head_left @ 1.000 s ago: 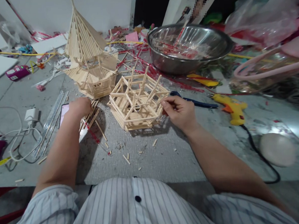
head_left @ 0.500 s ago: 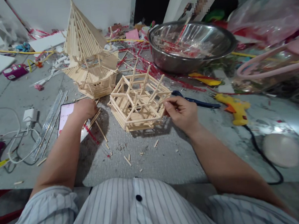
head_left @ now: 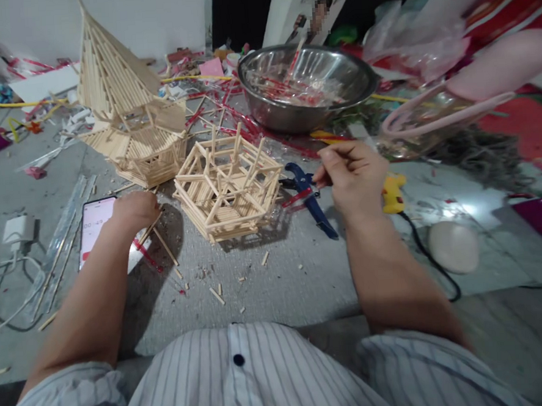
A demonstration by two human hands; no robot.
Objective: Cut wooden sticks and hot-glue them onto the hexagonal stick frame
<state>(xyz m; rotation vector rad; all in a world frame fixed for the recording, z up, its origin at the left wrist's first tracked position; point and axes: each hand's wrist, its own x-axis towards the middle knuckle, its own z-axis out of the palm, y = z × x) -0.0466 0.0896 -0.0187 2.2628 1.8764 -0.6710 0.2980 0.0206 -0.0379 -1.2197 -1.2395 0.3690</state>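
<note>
My left hand [head_left: 138, 210] rests over the right edge of a lit phone [head_left: 92, 217], fingers curled down beside loose wooden sticks [head_left: 164, 245]; its fingertips are hidden. Raised over the table to the right, my right hand [head_left: 354, 173] has thumb and fingers pinched together. Anything in that pinch is too small to make out. Below and left of it lies a blue-handled cutting tool [head_left: 317, 209], with a red plastic strip [head_left: 297, 198] alongside. Between my hands sits an open six-sided frame of wooden sticks [head_left: 230, 221], with several short sticks standing up from it.
A stick tower with a pointed roof [head_left: 116, 71] stands behind my left hand. Farther back is a steel bowl [head_left: 270, 114] holding red and clear wrappers. A yellow glue gun [head_left: 393, 193] lies beyond my right wrist. Stick offcuts [head_left: 216, 296] lie in front; a white charger [head_left: 19, 232] is left.
The view has turned right. My right hand has left the side of the stick frame and moved right and up, uncovering the blue-handled tool. My left hand stays by the phone.
</note>
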